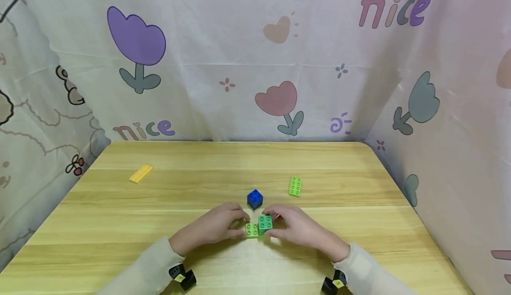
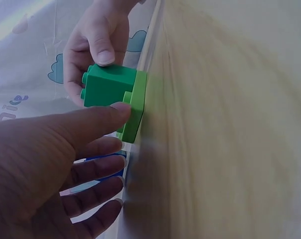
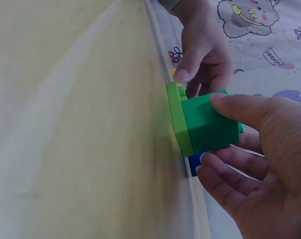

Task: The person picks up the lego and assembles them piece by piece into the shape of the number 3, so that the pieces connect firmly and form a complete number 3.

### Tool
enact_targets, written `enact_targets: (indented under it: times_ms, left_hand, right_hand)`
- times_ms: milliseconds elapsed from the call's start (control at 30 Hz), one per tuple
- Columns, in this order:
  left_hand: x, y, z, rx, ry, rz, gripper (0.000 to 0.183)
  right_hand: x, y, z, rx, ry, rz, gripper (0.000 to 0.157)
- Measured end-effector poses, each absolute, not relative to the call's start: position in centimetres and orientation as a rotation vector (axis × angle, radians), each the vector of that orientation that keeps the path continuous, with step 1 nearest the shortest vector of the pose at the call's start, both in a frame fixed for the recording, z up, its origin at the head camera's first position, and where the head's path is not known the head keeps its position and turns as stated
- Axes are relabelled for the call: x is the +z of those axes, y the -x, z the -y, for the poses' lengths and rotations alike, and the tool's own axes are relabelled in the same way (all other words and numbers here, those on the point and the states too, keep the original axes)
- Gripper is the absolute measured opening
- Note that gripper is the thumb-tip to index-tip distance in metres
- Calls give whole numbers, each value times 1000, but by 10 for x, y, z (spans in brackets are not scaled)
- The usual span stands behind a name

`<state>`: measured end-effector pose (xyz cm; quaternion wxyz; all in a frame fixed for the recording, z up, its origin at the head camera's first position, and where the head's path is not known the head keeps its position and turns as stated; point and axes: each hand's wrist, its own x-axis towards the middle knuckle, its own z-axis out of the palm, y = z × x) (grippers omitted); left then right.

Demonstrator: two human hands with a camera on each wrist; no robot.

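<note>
A dark green brick (image 1: 265, 225) sits upright on the right part of a light green flat brick (image 1: 252, 230), whose left studs show bare. My right hand (image 1: 297, 227) pinches the dark green brick, thumb on its near side and fingers behind it. At the left end, my left hand (image 1: 215, 225) holds the light green flat brick (image 2: 138, 107) between thumb and fingers, the thumb tip at its bare studs. Just beyond both hands stands a blue brick (image 1: 255, 198), partly hidden behind the fingers in the wrist views.
Farther back on the wooden table (image 1: 191, 193) lie a yellow flat brick (image 1: 141, 173) at the left and another light green flat brick (image 1: 295, 186) right of the blue one. A printed cloth (image 1: 223, 33) hangs behind the table and along its sides.
</note>
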<state>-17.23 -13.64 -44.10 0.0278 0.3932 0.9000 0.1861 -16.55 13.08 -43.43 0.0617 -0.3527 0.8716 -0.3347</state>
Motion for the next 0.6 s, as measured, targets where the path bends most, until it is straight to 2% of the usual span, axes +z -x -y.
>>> enact_targets:
  times_ms: [200,600]
  left_hand:
    - [-442,171,135,561,-1204,-2769,38]
    - [-440,172,136,547,-1171,-2798,36]
  right_hand:
    - [-430,168,-135,-1031,1064,-2633,53]
    - [-430,167,-134,-1014,1066,-2606,41]
